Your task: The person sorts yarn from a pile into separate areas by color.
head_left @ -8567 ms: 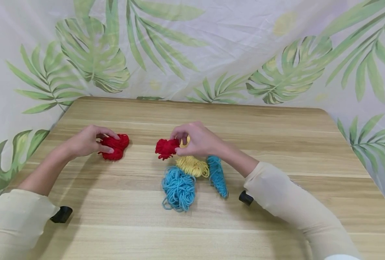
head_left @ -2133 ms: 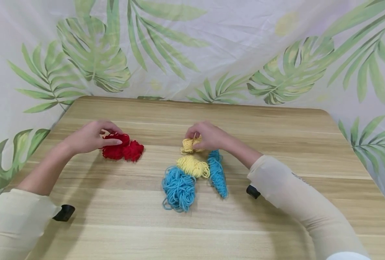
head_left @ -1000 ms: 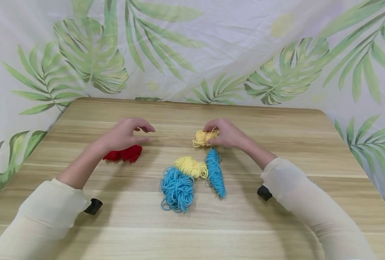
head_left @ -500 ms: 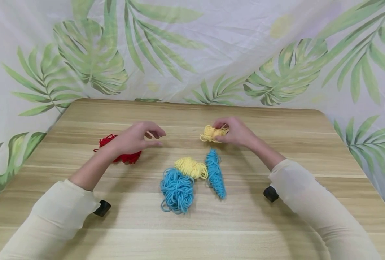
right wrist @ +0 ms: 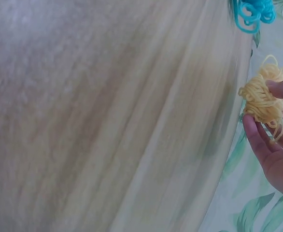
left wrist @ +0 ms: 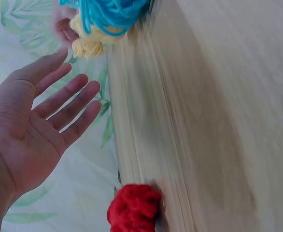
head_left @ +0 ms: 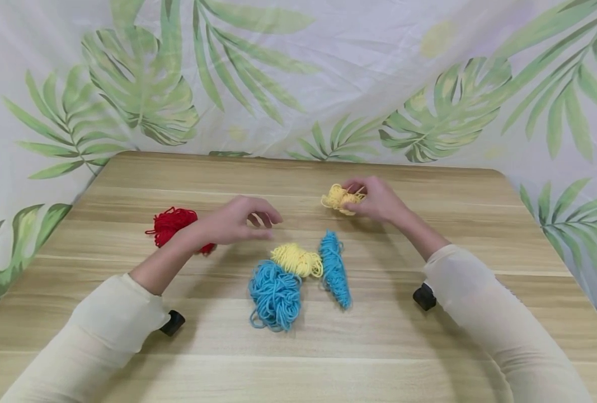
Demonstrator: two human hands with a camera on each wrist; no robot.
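— What is the right hand (head_left: 376, 198) doing?

— It pinches a small yellow yarn bundle (head_left: 339, 198) with curled fingers, raised over the far side of the bench (head_left: 429, 341). The right wrist view shows what the head view does not: the yarn sits between the thumb and the fingertips (right wrist: 257, 137), with the palm side of the hand facing the camera and loose loops hanging from the bundle.

— And the left hand (head_left: 235, 221)?

— It holds nothing. From the head view the fingers look loosely bent, hovering above the bench between the red yarn (head_left: 172, 224) and the middle cluster. The left wrist view makes it plainer: the palm is spread and the fingers are nearly straight, touching nothing.

— Where is the red yarn, exactly?

— On the bench, just behind the left wrist, partly hidden by it in the head view. The left wrist view shows part of it lying on the wood, apart from the hand.

— What is in the middle?

— A second yellow bundle (head_left: 296, 259) touching a round blue bundle (head_left: 275, 293), with a long blue bundle (head_left: 335, 267) just beside them on the right. The wrist views catch only the edges of this group, blurred.

— Anything else?

— A leaf-print cloth (head_left: 298, 78) hangs behind the bench, and both arms wear pale sleeves (head_left: 484, 319).
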